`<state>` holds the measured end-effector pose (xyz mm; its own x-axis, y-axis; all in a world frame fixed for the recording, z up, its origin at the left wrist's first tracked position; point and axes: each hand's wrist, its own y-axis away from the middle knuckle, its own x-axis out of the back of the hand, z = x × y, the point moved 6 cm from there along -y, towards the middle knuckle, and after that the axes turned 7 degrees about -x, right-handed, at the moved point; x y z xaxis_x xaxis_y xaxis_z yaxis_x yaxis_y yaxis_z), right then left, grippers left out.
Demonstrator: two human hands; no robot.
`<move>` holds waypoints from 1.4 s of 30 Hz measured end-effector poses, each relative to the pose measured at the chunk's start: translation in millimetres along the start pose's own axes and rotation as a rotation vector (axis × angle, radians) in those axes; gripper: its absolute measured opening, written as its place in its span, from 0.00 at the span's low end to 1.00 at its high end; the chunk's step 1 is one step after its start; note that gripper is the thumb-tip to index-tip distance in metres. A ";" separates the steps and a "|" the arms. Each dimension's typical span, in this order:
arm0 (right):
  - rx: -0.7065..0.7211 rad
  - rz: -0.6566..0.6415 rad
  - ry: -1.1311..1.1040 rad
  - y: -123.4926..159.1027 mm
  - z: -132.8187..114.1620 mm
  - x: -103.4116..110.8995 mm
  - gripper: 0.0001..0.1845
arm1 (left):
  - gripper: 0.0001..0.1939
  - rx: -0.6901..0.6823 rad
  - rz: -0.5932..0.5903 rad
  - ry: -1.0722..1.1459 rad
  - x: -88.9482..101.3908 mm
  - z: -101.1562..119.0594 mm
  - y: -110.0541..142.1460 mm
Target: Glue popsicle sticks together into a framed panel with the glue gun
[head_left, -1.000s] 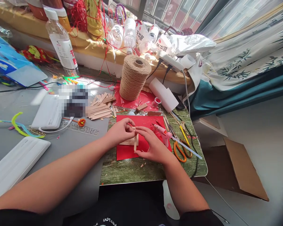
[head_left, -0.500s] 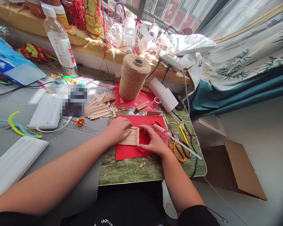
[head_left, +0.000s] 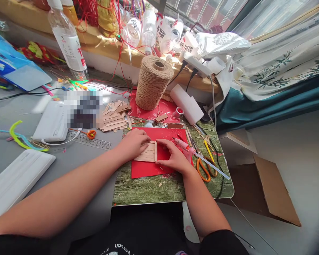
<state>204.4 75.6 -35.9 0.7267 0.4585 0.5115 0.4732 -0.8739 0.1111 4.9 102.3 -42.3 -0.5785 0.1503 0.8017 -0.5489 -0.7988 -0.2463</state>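
A small panel of flat wooden craft sticks (head_left: 146, 156) laid side by side rests on a red sheet (head_left: 146, 172), with one stick crosswise at its right end. My left hand (head_left: 134, 144) holds the panel's left part, fingers bent over its top, partly hiding it. My right hand (head_left: 175, 157) grips the crosswise stick's two ends between thumb and fingers. Just right of that hand lies a pink glue gun (head_left: 184, 146) with a long translucent glue stick in it. Orange-handled scissors (head_left: 203, 170) lie beside it.
A pile of craft sticks (head_left: 114, 117) lies behind my left hand. A twine spool (head_left: 154, 83) stands at the back, near a white paper roll (head_left: 187, 104). At left are white power banks (head_left: 50, 122). An open cardboard box (head_left: 276, 191) stands right of the table.
The view has shifted slightly. Both hands keep their places on the stick panel, with no clear movement of it on the red sheet.
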 end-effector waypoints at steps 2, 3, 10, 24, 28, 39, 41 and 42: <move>0.000 0.008 0.024 0.0 -0.8 0.3 0.46 | 0.12 0.005 -0.001 0.005 -0.4 -0.4 0.0; 0.005 0.009 0.035 -0.1 -1.6 0.4 0.45 | 0.12 0.006 -0.002 0.005 -0.6 -0.6 0.0; 0.036 0.010 0.052 -0.1 -4.0 1.7 0.45 | 0.12 0.003 -0.002 -0.006 -0.7 -0.4 0.3; 0.099 0.102 0.113 3.9 -7.3 -1.6 0.24 | 0.12 0.004 -0.002 -0.013 -0.4 -1.2 0.4; 0.127 0.106 0.153 3.8 -8.6 -4.9 0.25 | 0.13 0.010 -0.010 -0.022 0.1 0.2 0.7; 0.168 0.098 0.202 3.2 -10.3 -8.2 0.25 | 0.12 0.014 -0.024 -0.043 -0.2 0.4 -0.4; 0.174 0.096 0.209 2.7 -10.7 -8.3 0.25 | 0.12 0.012 -0.024 -0.046 0.1 0.9 -0.3; 0.178 0.098 0.211 2.4 -10.9 -8.1 0.25 | 0.11 0.010 -0.024 -0.046 0.2 1.1 -0.2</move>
<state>194.2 67.9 -30.5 0.6623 0.3134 0.6806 0.4997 -0.8615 -0.0895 5.6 101.8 -41.4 -0.5371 0.1426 0.8314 -0.5557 -0.8013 -0.2216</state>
